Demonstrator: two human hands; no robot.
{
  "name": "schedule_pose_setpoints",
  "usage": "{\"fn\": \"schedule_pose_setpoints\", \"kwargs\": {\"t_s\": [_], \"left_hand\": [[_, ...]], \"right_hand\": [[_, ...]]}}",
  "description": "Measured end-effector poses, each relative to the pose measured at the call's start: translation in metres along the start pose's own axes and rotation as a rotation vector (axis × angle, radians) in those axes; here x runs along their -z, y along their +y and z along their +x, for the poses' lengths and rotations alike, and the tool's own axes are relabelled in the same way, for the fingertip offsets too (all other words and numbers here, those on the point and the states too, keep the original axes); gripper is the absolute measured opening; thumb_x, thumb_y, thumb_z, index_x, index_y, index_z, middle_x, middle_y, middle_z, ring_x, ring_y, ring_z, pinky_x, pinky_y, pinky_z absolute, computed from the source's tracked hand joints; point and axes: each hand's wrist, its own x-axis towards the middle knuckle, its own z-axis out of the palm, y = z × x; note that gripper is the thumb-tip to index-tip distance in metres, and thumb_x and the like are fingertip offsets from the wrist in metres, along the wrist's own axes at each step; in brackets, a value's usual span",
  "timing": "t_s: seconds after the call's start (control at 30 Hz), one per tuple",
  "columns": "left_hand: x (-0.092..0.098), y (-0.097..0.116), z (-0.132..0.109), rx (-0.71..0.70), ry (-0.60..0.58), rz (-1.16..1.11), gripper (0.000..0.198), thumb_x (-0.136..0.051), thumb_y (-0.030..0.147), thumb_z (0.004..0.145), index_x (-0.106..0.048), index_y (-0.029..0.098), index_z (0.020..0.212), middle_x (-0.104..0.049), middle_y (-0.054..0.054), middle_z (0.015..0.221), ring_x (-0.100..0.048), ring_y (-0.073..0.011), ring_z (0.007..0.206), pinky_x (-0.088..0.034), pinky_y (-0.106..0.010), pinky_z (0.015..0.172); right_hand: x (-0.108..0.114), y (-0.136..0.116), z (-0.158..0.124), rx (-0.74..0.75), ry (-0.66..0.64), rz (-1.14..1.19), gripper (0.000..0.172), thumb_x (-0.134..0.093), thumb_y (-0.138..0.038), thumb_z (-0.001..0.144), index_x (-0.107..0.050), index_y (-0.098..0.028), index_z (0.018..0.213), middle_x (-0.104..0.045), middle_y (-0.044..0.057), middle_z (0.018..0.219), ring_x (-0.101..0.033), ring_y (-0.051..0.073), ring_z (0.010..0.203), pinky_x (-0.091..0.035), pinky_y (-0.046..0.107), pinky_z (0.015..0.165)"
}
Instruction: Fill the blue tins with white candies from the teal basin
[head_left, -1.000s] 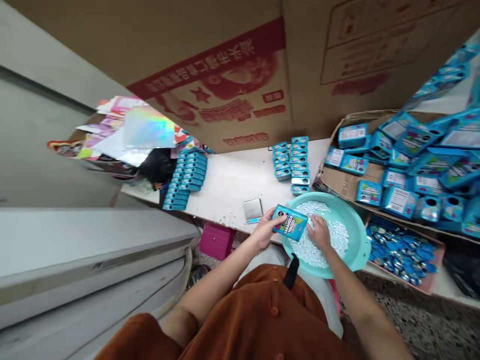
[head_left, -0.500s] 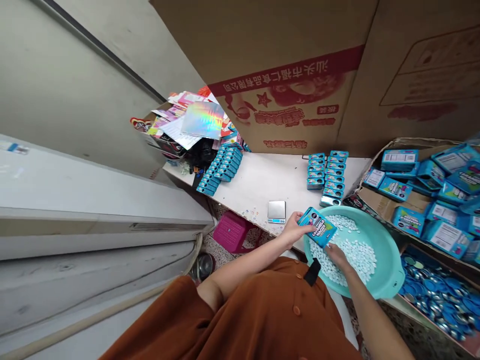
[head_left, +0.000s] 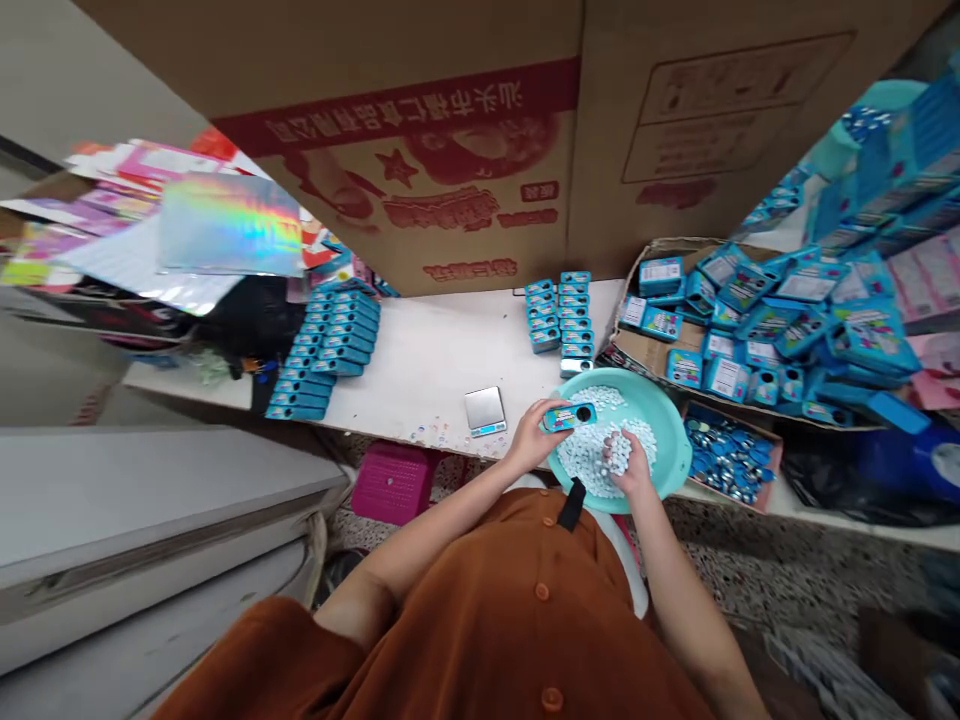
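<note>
My left hand [head_left: 531, 436] grips a blue candy tin [head_left: 561, 417] over the left part of the basin, its narrow end with a dark round hole facing up. Cupped palm up, my right hand [head_left: 636, 466] holds a heap of small pale candies [head_left: 619, 452] above the basin. The turquoise basin [head_left: 676, 455] contains many more loose pale candies [head_left: 589, 465]. A small digital scale [head_left: 485, 410] lies on the white table to the left of my left hand.
Rows of blue tins [head_left: 576, 320] stand behind the basin, with more tins [head_left: 326, 350] at the left. A carton of tins [head_left: 731, 380] and a tray of blue-and-silver lids [head_left: 731, 455] sit at the right. A large cardboard box [head_left: 450, 130] blocks the back. A pink stool [head_left: 394, 482] is below.
The tin has turned from its broad printed face to its holed end. My right hand has moved from beneath the tin and now holds candies. The camera view has swung right.
</note>
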Motion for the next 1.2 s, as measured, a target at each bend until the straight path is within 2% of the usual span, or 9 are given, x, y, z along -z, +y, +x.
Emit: {"fn": "schedule_pose_setpoints", "kwargs": {"t_s": [0.1, 0.27, 0.37, 0.63, 0.83, 0.97, 1.13, 1.2], "left_hand": [[-0.005, -0.008, 0.0, -0.058, -0.105, 0.054, 0.036, -0.069, 0.016, 0.07, -0.061, 0.021, 0.105, -0.062, -0.006, 0.11, -0.055, -0.021, 0.108, -0.041, -0.036, 0.098], [-0.02, -0.015, -0.002, -0.112, -0.22, 0.113, 0.038, -0.068, 0.015, 0.072, -0.06, 0.022, 0.109, -0.061, -0.006, 0.112, -0.056, -0.0209, 0.108, -0.042, -0.036, 0.096], [-0.024, -0.012, -0.004, -0.178, -0.278, 0.189, 0.038, -0.068, 0.016, 0.072, -0.061, 0.022, 0.109, -0.062, -0.006, 0.111, -0.055, -0.0223, 0.108, -0.042, -0.038, 0.096], [-0.016, 0.0, -0.008, -0.301, -0.352, 0.341, 0.043, -0.061, 0.009, 0.073, -0.061, 0.025, 0.113, -0.06, -0.006, 0.106, -0.053, -0.0216, 0.104, -0.041, -0.037, 0.093], [-0.014, 0.0, -0.007, -0.205, -0.313, 0.233, 0.041, -0.068, 0.021, 0.072, -0.06, 0.023, 0.113, -0.061, -0.006, 0.104, -0.055, -0.0215, 0.099, -0.044, -0.035, 0.089], [-0.011, 0.0, -0.006, -0.268, -0.325, 0.313, 0.04, -0.064, 0.015, 0.074, -0.061, 0.024, 0.113, -0.06, -0.006, 0.103, -0.054, -0.0216, 0.101, -0.042, -0.036, 0.091], [-0.013, 0.001, -0.002, -0.207, -0.311, 0.281, 0.04, -0.068, 0.023, 0.072, -0.061, 0.021, 0.111, -0.061, -0.006, 0.102, -0.056, -0.0217, 0.099, -0.044, -0.034, 0.088], [-0.014, 0.003, -0.002, -0.227, -0.308, 0.299, 0.039, -0.066, 0.021, 0.073, -0.06, 0.022, 0.112, -0.061, -0.006, 0.104, -0.055, -0.0216, 0.1, -0.043, -0.035, 0.089]], "right_hand": [[-0.003, -0.024, -0.015, -0.037, 0.021, 0.215, 0.025, -0.047, -0.046, 0.075, -0.043, -0.023, 0.066, -0.049, -0.003, 0.055, -0.044, 0.011, 0.044, -0.035, 0.023, 0.042], [-0.022, -0.063, -0.04, 0.047, -0.011, 0.67, 0.019, -0.051, -0.037, 0.078, -0.043, -0.022, 0.068, -0.049, -0.006, 0.059, -0.044, 0.008, 0.045, -0.036, 0.02, 0.041], [-0.036, -0.076, -0.051, 0.088, -0.003, 0.803, 0.017, -0.052, -0.033, 0.078, -0.044, -0.022, 0.068, -0.048, -0.006, 0.058, -0.043, 0.007, 0.044, -0.036, 0.019, 0.041], [-0.063, -0.074, -0.058, 0.258, 0.242, 0.725, 0.019, -0.053, -0.035, 0.076, -0.046, -0.021, 0.065, -0.049, -0.006, 0.056, -0.047, 0.008, 0.049, -0.04, 0.021, 0.045], [-0.075, -0.075, -0.059, 0.342, 0.193, 0.62, 0.025, -0.054, -0.04, 0.076, -0.046, -0.021, 0.062, -0.047, -0.005, 0.054, -0.045, 0.008, 0.048, -0.04, 0.023, 0.047], [-0.079, -0.076, -0.057, 0.321, 0.219, 0.613, 0.023, -0.055, -0.038, 0.075, -0.048, -0.02, 0.062, -0.048, -0.005, 0.056, -0.046, 0.009, 0.05, -0.039, 0.022, 0.046], [-0.081, -0.08, -0.057, 0.342, 0.233, 0.585, 0.024, -0.054, -0.039, 0.076, -0.047, -0.021, 0.063, -0.048, -0.005, 0.056, -0.046, 0.009, 0.049, -0.04, 0.022, 0.047], [-0.082, -0.082, -0.058, 0.372, 0.225, 0.543, 0.025, -0.053, -0.04, 0.076, -0.048, -0.02, 0.062, -0.05, -0.004, 0.056, -0.048, 0.009, 0.05, -0.042, 0.023, 0.049]]}}
